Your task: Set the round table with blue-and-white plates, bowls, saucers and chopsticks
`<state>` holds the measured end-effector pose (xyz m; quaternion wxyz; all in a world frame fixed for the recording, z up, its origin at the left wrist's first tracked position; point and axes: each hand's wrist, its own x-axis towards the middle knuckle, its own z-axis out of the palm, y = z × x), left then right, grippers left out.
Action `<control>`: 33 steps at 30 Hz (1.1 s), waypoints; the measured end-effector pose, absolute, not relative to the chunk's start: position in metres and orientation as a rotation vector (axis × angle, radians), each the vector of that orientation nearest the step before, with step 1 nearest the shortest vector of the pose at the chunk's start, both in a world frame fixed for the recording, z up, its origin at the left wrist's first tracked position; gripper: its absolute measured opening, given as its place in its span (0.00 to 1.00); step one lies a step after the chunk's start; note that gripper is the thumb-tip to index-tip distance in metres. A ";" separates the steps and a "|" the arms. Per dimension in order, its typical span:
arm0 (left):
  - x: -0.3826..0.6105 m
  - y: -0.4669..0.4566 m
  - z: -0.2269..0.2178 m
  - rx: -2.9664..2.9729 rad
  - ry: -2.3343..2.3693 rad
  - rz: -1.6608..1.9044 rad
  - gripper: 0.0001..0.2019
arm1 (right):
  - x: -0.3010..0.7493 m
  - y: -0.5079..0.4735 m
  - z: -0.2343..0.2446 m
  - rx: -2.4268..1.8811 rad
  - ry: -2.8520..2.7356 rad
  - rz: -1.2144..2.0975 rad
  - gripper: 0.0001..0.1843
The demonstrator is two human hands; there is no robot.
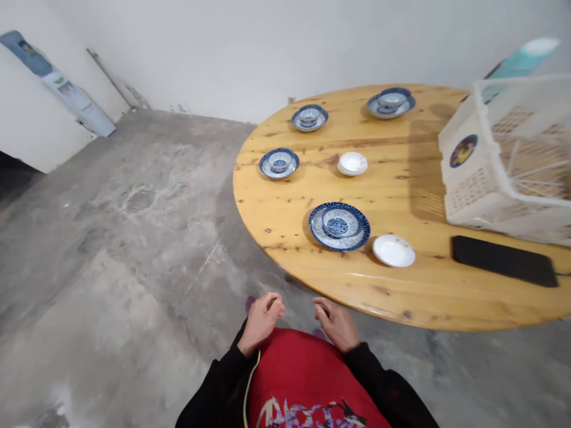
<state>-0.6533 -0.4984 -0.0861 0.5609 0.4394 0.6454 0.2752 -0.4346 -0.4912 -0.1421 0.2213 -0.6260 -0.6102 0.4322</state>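
Note:
My left hand [261, 321] and my right hand [335, 323] hang low in front of my red apron, off the table, both with fingers curled in; nothing shows in them. Nearest to them on the round wooden table [401, 297] is a blue patterned plate with a small bowl on it [339, 226], with a small white saucer [394, 251] beside it. Further back stand three more blue plate-and-bowl sets [279, 162] [309, 117] [391, 102] and a stack of white saucers [352, 163].
A white plastic basket [508, 160] stands on the table's right side, with a black flat device [504, 260] and its cable in front of it. Bare concrete floor [134, 238] lies to the left. A water dispenser [75, 98] stands by the far wall.

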 end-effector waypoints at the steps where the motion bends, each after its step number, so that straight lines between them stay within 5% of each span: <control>1: -0.677 -0.494 -0.085 1.004 1.563 0.672 0.16 | -0.457 -0.482 -0.141 -1.710 -1.723 1.201 0.26; 12: -0.815 -0.407 -0.080 1.090 1.589 0.648 0.20 | -0.604 -0.415 -0.128 -1.624 -1.609 1.292 0.23; 23: -0.762 -0.257 -0.089 1.516 1.208 0.342 0.11 | -0.443 -0.201 -0.068 -2.061 -1.097 0.720 0.13; 33: -0.680 -0.083 -0.080 1.660 0.955 0.225 0.08 | -0.341 -0.043 -0.108 -2.518 -0.810 0.496 0.12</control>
